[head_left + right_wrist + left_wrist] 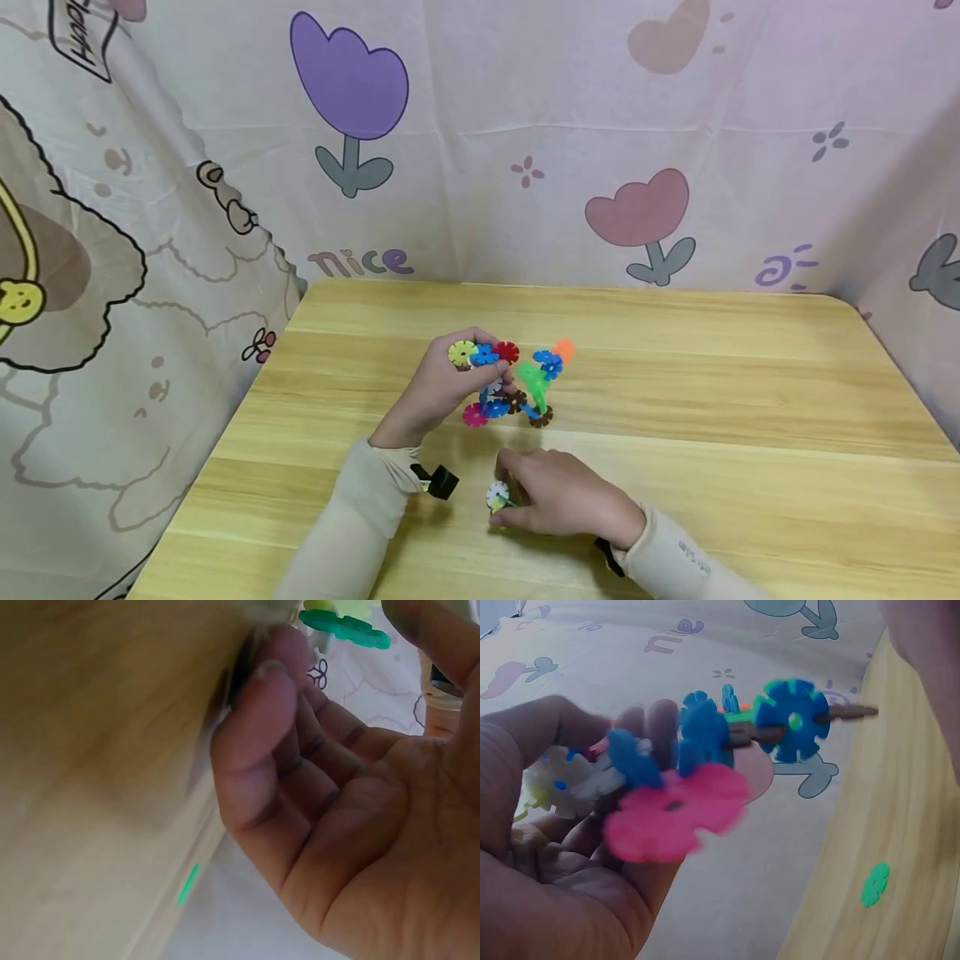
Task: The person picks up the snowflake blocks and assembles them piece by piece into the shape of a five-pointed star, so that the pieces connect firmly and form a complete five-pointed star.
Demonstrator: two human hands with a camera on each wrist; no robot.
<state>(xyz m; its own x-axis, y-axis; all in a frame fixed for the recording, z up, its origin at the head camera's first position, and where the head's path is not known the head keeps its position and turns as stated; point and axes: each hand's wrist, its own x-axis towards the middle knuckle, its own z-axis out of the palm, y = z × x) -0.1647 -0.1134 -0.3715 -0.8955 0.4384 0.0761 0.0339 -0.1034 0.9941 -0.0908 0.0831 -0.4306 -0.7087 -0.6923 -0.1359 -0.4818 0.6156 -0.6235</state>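
My left hand (442, 379) grips a built shape of notched plastic snowflake discs (495, 408) above the table. Yellow, blue, red, white, pink and brown discs show in it, with green and orange ones at the far right end. In the left wrist view, a pink disc (679, 814) stands out in front of the palm. Lower down, my right hand (566, 493) pinches a small joined cluster of discs (497, 496), white, yellow and green, between thumb and curled fingers. Its green disc (345, 630) shows at the top of the right wrist view.
Both hands work over a light wooden table (712, 375). A patterned cloth (480, 150) hangs behind it and along the left side. A green disc piece (875, 883) lies on the wood in the left wrist view. Each wrist carries a small black camera (442, 482).
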